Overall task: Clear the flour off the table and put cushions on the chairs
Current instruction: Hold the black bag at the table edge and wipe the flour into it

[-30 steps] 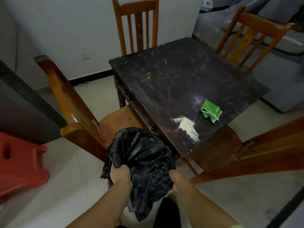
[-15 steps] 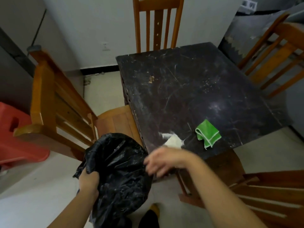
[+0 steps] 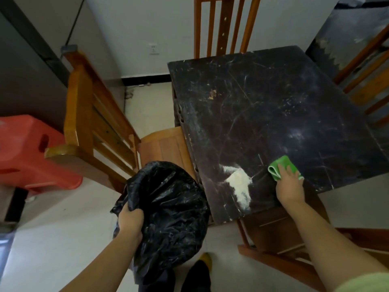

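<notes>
I'm looking at a dark worktop (image 3: 263,114) that is showing a scratched, worn, faintly glossy finish, with flour (image 3: 239,184) lying on it as a matt white powder. The bag (image 3: 170,209) is gleaming as thin crinkled black plastic. The cloth (image 3: 280,166) is reading as soft green fabric, the chairs (image 3: 94,127) as varnished orange wood, the stool (image 3: 27,152) as smooth red plastic.

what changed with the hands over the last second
The right hand let go of the black bag, crossed over the table and now rests on the green cloth. The left hand keeps gripping the bag beside the table; the flour is unswept.
</notes>
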Motion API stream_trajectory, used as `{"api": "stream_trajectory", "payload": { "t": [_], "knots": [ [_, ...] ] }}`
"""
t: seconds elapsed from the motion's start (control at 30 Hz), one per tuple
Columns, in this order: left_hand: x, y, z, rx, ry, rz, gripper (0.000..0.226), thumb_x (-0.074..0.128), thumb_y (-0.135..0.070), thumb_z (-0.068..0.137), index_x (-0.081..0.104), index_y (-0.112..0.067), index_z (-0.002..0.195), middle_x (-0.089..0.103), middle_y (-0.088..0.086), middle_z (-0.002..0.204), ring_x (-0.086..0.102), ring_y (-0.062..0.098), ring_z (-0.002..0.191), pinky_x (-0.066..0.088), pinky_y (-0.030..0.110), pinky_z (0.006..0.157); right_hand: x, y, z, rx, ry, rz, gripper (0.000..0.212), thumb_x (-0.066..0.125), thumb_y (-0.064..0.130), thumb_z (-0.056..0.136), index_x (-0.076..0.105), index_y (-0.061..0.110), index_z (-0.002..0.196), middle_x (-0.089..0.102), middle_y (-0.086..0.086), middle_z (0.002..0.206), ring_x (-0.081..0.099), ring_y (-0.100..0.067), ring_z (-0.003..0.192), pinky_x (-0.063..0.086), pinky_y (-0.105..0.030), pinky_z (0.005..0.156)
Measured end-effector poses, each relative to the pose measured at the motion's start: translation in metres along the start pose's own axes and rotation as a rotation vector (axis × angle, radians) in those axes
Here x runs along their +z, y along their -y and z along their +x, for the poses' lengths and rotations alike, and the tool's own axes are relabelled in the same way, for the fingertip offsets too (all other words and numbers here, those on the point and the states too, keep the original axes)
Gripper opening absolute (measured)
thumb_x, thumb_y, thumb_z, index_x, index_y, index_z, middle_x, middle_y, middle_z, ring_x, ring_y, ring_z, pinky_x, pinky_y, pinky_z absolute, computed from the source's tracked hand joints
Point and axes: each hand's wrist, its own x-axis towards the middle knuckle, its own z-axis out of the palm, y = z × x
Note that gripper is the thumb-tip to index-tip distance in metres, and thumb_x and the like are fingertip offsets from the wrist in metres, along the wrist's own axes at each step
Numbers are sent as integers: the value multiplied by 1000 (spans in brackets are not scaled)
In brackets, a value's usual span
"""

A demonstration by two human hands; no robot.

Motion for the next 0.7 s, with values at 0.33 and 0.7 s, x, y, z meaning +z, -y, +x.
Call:
{"api": "stream_trajectory", "payload": {
  "t": [0.33,0.7],
  "knots": [
    [9,6,-6,25,-11,54,58,37,9,82,48,-16,133,61,18,111,57,42,96,49,49,84,10,84,-104,-151,18,-21,53,37,-4,89,37,18,137,51,-12,127,48,-24,116,44,-30,93],
    [7,2,-2,28,-11,48,56,40,6,79,53,-14,129,59,14,118,57,37,96,52,45,83,77,242,-188,-348,669,383,38,42,8,94,50,13,130,51,-15,133,47,-30,122,37,-31,102]
  ]
}}
